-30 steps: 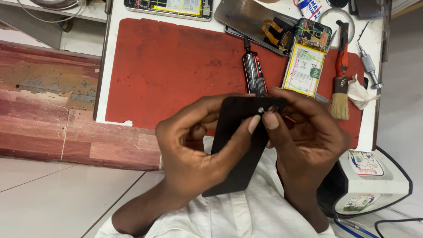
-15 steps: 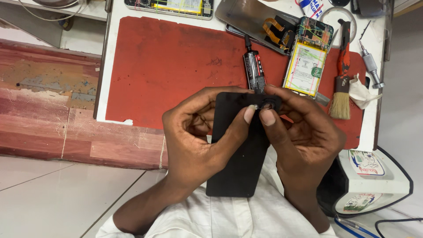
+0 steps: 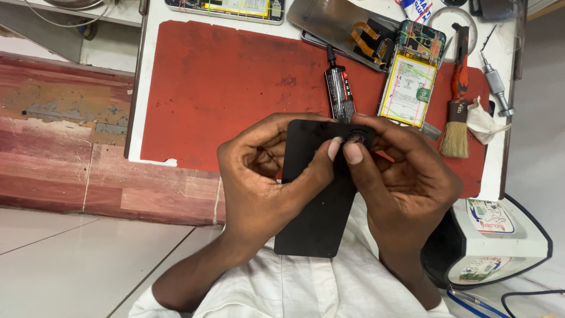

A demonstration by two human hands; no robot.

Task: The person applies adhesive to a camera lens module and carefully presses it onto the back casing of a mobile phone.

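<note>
Hands, left (image 3: 262, 176) and right (image 3: 406, 188), grip pinching black back cover (image 3: 318, 200) (thumbs apparently near lens ring).

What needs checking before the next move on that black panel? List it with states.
1. Left hand grips black back panel: ok.
2. Right hand steadies the top edge: ok.
3. Both thumbs meet at the camera ring: ok.
4. Ring seated flush: cannot tell, thumbs cover it.
5. Glue tube lies apart on the red mat: ok.
6. Brush within reach: ok.
</note>
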